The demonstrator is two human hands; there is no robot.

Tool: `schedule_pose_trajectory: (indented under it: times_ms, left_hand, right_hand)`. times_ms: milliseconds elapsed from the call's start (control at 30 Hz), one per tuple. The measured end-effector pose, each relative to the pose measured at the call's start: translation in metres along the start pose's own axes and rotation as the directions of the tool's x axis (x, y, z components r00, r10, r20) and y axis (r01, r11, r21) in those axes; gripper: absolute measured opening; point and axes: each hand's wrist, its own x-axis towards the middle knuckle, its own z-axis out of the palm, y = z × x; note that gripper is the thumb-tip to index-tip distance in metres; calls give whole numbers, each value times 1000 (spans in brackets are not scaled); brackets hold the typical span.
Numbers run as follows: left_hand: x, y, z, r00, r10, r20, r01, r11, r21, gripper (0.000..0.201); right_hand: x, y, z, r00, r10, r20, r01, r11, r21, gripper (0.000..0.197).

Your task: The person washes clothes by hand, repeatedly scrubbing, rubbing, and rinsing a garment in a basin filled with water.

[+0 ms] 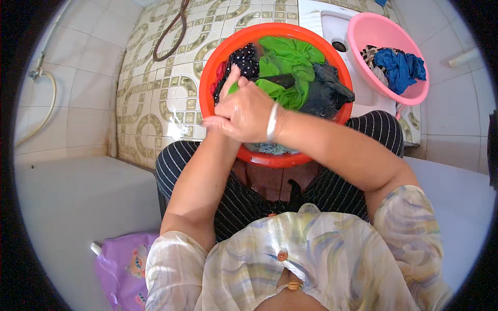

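Observation:
My two hands meet over the left side of a red-orange basin (346, 78) of wet laundry. My right hand (248, 111), with a silvery bangle at its wrist, is closed over green cloth (290, 54), pressed against my left hand. A small bit of that green shows between the hands. Most of my left hand (229, 83) lies under the right one, fingers pointing to the far side; it appears to grip the same cloth. Beside them in the basin lie a black white-dotted cloth (244, 59) and dark grey cloth (327, 98).
A pink basin (358, 31) with blue cloth (399, 67) stands at the far right, by a white floor fixture with a drain hole (339, 46). A brown hose (181, 31) lies on the patterned tiles. A purple pouch (124, 264) is at near left; a pale hose (49, 114) hangs on the left wall.

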Motion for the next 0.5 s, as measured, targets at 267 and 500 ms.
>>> schedule_pose_trajectory:
  times_ms: [267, 500]
  left_hand:
    - [16, -23, 1, 997, -43, 71, 45, 999, -27, 32]
    - [1, -24, 33, 995, -34, 95, 33, 999, 3, 30]
  right_hand:
    - [-4, 27, -26, 967, 242, 81, -170, 846, -505, 29]
    - [-1, 62, -54, 944, 323, -59, -288, 729, -621, 23]
